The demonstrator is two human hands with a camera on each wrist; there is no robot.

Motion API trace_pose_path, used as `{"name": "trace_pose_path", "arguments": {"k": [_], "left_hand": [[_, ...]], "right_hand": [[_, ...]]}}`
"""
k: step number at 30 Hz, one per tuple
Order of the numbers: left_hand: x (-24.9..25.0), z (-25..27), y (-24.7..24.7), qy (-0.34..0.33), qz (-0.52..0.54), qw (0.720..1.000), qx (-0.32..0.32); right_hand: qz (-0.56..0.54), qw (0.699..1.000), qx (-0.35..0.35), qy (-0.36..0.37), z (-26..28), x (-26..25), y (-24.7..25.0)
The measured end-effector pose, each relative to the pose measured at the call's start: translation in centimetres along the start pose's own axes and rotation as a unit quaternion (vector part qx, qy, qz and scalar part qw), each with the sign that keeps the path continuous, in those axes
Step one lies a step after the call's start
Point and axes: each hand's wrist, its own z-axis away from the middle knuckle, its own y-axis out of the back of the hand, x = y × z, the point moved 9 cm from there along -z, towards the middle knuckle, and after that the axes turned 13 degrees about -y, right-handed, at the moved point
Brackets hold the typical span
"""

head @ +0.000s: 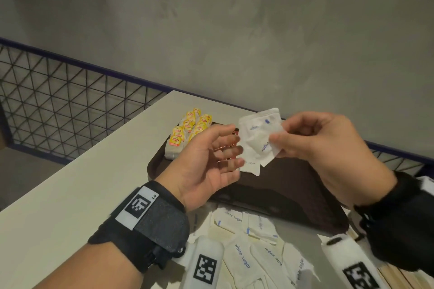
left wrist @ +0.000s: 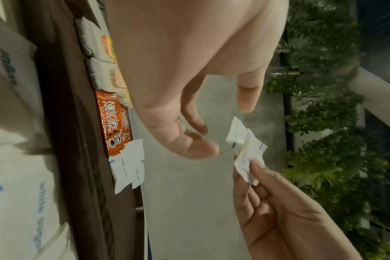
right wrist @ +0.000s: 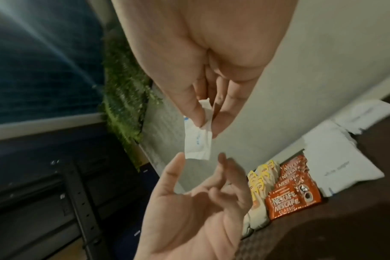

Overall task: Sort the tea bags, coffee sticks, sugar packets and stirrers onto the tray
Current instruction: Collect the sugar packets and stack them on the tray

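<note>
Right hand [head: 328,148] up above the brown tray [head: 293,195], pinching a small bunch of white sugar packets [head: 259,138] between thumb and fingers. Left hand [head: 206,159] just beside the bunch, palm up, fingers loose and a little bent, holding nothing, fingertips near the paper edges but not clearly touching. Looks like the step of squaring up the bunch before putting it down. Best done gently: soft paper, easy to crumple or tear, so pinch lightly near one edge and let the free fingers tap the other edges flat. Good to lower the bunch all the way onto the tray, next to the sugar already there, not drop it from high up, or the packets may slide apart. On the tray, three groups in a row along the far side: tea bags [head: 187,134] with yellow tags at the left end, then red Nescafe coffee sticks [right wrist: 287,198] just beside them, then a few white sugar packets on the tray [left wrist: 127,167] just beside the coffee. Rest of the tray floor bare and dark. Many more loose sugar packets [head: 253,253] lying in a heap on the pale surface [head: 70,183] at the near side of the tray, not yet sorted. No stirrers clearly seen; some pale wood at the lower right corner, too cut off to tell.
</note>
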Motion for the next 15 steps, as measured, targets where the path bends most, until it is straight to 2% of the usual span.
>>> {"name": "trace_pose_path", "arguments": {"k": [1,3,7,12,15], "left_hand": [[-0.2,-0.1,-0.3,0.002,0.011,1.0,-0.016],[-0.2,0.1,-1.0,-0.004,0.03,0.999,-0.043],[0.5,0.2,-1.2,-0.054,-0.001,0.998,-0.036],[0.8,-0.2,0.1,-0.067,-0.052,0.996,0.014],[0.2,0.1,0.1,-0.037,-0.07,0.997,0.018]], "right_hand": [[-0.048,0.998,-0.007,-0.033,-0.2,0.7,0.0],[-0.077,0.995,-0.026,-0.06,-0.2,1.3,-0.4],[0.015,0.997,-0.045,-0.053,0.3,2.1,-1.0],[0.158,0.985,0.022,0.072,0.2,0.1,0.9],[0.208,0.968,-0.016,0.14,0.6,-1.9,0.6]]}}
